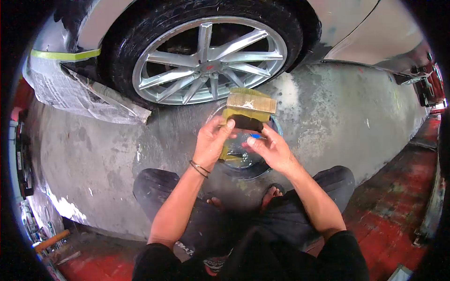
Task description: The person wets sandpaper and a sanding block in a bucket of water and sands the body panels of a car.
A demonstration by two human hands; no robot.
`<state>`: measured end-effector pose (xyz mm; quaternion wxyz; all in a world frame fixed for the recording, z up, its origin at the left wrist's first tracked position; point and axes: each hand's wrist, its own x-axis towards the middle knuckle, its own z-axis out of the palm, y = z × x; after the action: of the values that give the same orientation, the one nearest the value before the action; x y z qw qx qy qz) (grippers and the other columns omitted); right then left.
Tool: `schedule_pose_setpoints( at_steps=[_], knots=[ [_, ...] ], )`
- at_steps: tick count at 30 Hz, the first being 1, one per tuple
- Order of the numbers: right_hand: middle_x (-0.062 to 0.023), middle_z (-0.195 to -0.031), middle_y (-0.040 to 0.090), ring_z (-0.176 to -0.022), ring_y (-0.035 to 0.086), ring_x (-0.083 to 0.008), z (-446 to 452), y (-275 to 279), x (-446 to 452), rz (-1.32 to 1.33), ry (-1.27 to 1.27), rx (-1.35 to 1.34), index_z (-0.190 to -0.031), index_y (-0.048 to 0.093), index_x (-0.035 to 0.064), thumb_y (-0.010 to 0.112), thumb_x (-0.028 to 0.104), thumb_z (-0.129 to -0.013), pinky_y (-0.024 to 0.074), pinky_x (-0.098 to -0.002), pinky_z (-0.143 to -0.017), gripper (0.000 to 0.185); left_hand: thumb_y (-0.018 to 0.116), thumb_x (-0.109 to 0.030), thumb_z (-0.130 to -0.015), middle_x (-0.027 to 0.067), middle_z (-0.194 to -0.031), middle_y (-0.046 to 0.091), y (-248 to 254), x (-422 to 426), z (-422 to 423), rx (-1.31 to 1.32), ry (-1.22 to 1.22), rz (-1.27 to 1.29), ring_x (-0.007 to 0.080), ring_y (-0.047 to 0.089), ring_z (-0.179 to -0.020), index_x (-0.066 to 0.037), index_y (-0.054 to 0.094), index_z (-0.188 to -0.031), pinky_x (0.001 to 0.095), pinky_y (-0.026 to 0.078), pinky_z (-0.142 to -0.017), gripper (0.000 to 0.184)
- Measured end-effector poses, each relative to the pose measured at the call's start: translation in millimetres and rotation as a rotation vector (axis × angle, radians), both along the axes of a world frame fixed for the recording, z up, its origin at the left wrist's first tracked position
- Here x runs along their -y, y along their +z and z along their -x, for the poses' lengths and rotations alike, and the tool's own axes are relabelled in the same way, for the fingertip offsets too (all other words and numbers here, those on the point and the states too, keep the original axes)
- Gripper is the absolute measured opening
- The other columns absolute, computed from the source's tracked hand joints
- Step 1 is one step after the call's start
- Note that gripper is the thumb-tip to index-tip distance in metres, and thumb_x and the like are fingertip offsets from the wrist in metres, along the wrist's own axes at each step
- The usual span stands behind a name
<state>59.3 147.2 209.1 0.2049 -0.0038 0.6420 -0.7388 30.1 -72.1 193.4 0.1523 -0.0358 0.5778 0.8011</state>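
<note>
While left grip (212,140) and right grip (275,151) clasp dark pad (247,123) | tub (251,174) below: water (244,156)

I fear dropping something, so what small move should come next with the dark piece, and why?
Perhaps firm the right grip on the dark piece: the left grip pinches one end, the right thumb stands off it, and the container lies below.

Matt sheet (247,123), glossy metal wheel (205,70)
</note>
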Motion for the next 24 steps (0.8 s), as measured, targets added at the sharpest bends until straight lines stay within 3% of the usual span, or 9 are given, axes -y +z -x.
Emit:
schedule_pose_setpoints(
  at_steps=[1, 4, 7, 11, 14, 20, 23, 24],
  knots=[
    [-0.0090, -0.140, 0.066, -0.123, 0.071, -0.0217, -2, -2, -1, 0.046, -0.004, 0.005, -0.161, 0.048, 0.0048, 0.069, 0.016, -0.111, 0.0602, -0.0403, -0.106, 0.055, 0.067, -0.029, -0.114, 0.0063, -0.128, 0.071, -6, 2, -2, -0.019, -0.012, 0.039, 0.0199, 0.075, -0.109, -0.001, 0.070, -0.135, 0.0357, 0.061, -0.096, 0.035],
    [-0.0060, -0.141, 0.067, -0.112, 0.068, -0.0117, 3, 5, -4, 0.126, -0.082, 0.038, -0.157, 0.055, 0.0031, 0.075, 0.015, -0.108, 0.0569, -0.0293, -0.095, 0.054, 0.068, -0.031, -0.113, 0.0068, -0.124, 0.074, -10, 4, -4, -0.095, 0.028, 0.098, 0.0217, 0.076, -0.109, -0.001, 0.071, -0.134, 0.0364, 0.061, -0.097, 0.037],
    [-0.0072, -0.128, 0.071, -0.105, 0.069, -0.0142, 10, -7, -15, -0.298, -0.104, -0.058, -0.140, 0.070, 0.0026, 0.080, 0.014, -0.104, 0.0565, -0.0299, -0.085, 0.039, 0.069, -0.035, -0.112, 0.0087, -0.124, 0.076, -4, 7, -4, 0.180, -0.003, -0.115, 0.0255, 0.077, -0.110, -0.002, 0.072, -0.131, 0.0380, 0.062, -0.095, 0.038],
    [-0.0112, -0.108, 0.070, -0.091, 0.071, -0.0202, 13, 7, -8, -0.658, -0.295, -0.650, -0.120, 0.079, 0.0050, 0.087, 0.013, -0.095, 0.0565, -0.0315, -0.076, 0.027, 0.071, -0.039, -0.111, 0.0104, -0.124, 0.077, -1, 6, -4, 0.385, 0.010, -0.095, 0.0289, 0.079, -0.110, -0.002, 0.073, -0.129, 0.0388, 0.061, -0.094, 0.041],
    [-0.0112, -0.109, 0.071, -0.092, 0.071, -0.0219, 16, 8, -12, -0.547, -0.329, -0.625, -0.115, 0.079, 0.0044, 0.086, 0.011, -0.096, 0.0581, -0.0339, -0.080, 0.022, 0.073, -0.042, -0.110, 0.0104, -0.125, 0.077, 2, 3, -3, 0.430, 0.015, -0.075, 0.0290, 0.079, -0.108, -0.002, 0.073, -0.128, 0.0383, 0.061, -0.093, 0.043],
    [-0.0102, -0.102, 0.073, -0.093, 0.073, -0.0195, 17, -1, -20, -0.620, -0.306, -0.729, -0.110, 0.078, 0.0014, 0.079, 0.007, -0.101, 0.0583, -0.0329, -0.080, 0.011, 0.075, -0.046, -0.107, 0.0063, -0.122, 0.075, 3, 0, -5, 0.390, 0.050, 0.051, 0.0273, 0.078, -0.108, -0.006, 0.074, -0.124, 0.0357, 0.060, -0.092, 0.043],
    [-0.0100, -0.101, 0.073, -0.089, 0.072, -0.0170, 15, 5, -19, -0.562, -0.302, -0.582, -0.109, 0.078, 0.0006, 0.078, 0.008, -0.103, 0.0574, -0.0320, -0.080, 0.010, 0.076, -0.049, -0.106, 0.0058, -0.110, 0.077, 17, -11, -8, 0.264, 0.073, 0.084, 0.0221, 0.078, -0.092, -0.004, 0.074, -0.117, 0.0329, 0.060, -0.079, 0.047],
    [-0.0100, -0.100, 0.073, -0.087, 0.072, -0.0164, 15, 6, -18, -0.519, -0.297, -0.505, -0.109, 0.078, 0.0004, 0.078, 0.009, -0.103, 0.0571, -0.0319, -0.080, 0.011, 0.077, -0.051, -0.105, 0.0070, -0.103, 0.076, 18, -7, -6, 0.196, -0.009, 0.255, 0.0203, 0.077, -0.085, -0.001, 0.074, -0.116, 0.0330, 0.059, -0.075, 0.051]
  ],
)
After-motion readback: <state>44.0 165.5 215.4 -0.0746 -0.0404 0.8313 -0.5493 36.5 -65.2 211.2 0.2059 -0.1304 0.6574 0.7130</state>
